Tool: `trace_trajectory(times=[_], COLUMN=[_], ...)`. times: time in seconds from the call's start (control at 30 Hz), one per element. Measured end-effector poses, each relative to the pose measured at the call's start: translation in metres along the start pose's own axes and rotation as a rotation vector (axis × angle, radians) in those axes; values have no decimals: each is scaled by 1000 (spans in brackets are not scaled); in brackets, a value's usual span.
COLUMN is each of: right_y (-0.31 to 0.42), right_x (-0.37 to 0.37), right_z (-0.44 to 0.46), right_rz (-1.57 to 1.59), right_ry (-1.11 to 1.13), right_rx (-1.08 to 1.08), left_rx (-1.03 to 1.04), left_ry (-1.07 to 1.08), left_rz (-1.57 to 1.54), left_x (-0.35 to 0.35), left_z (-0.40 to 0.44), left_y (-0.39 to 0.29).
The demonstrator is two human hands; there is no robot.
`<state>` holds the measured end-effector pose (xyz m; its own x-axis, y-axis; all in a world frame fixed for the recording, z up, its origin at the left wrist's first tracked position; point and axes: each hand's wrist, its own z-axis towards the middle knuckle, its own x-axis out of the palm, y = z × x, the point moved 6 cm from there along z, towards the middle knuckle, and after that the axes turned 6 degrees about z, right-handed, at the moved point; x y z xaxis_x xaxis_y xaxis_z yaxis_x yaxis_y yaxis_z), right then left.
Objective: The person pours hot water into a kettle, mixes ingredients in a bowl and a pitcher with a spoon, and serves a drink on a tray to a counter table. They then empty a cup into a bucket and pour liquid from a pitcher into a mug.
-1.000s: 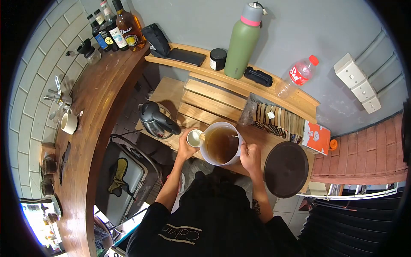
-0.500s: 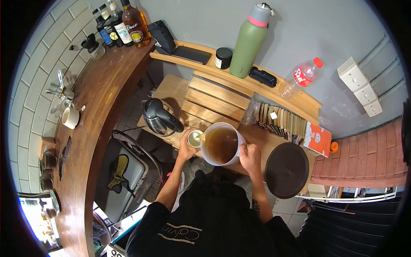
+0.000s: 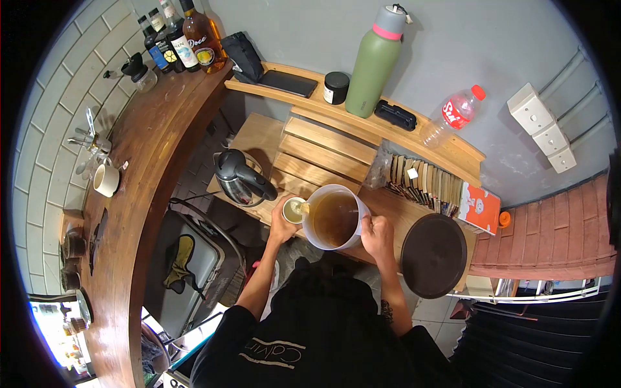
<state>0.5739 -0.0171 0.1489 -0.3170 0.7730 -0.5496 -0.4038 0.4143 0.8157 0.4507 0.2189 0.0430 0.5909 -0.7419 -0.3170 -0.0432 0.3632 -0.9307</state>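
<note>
My left hand (image 3: pixel 279 225) is wrapped round a small pale cup (image 3: pixel 288 218) with some light liquid in it. My right hand (image 3: pixel 378 235) grips the handle side of a translucent plastic pitcher (image 3: pixel 308 228) holding brown liquid. The pitcher's spout meets the cup's rim, and yellowish liquid shows at the spout and over the cup. Both vessels are held above the front of the slatted wooden bench (image 3: pixel 323 155). Just left of the cup stands a black electric kettle (image 3: pixel 234 169).
A round dark tray (image 3: pixel 434 257) lies to the right, near a row of books (image 3: pixel 424 187). The back ledge (image 3: pixel 446 155) carries a green bottle (image 3: pixel 375 68), a black jar (image 3: pixel 336 88) and a plastic bottle (image 3: pixel 456 113). At the left runs a wooden counter (image 3: pixel 152 152) with a cream cup (image 3: pixel 106 180).
Hands, cup and pitcher keep nearly the same place. Yellowish liquid at the spout now reaches further over the cup. The whole view has shifted very slightly.
</note>
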Motion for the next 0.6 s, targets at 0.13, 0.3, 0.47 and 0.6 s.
trace_trajectory(times=[0.13,0.3,0.47,0.6], right_y=[2,4,9,9], right_x=[0,0,-1,0], right_z=[0,0,0,-1], right_rz=[13,21,11,-6], right_ry=[-21,-36,-39,-43], right_rx=[-24,-35,-56,-48], left_rx=[-1,1,3,-24], left_ry=[0,-1,6,-2], left_rz=[-44,-64,-38,-38], left_x=[0,0,-1,0], left_z=[-1,-2,-4,-6], left_y=[1,1,1,6])
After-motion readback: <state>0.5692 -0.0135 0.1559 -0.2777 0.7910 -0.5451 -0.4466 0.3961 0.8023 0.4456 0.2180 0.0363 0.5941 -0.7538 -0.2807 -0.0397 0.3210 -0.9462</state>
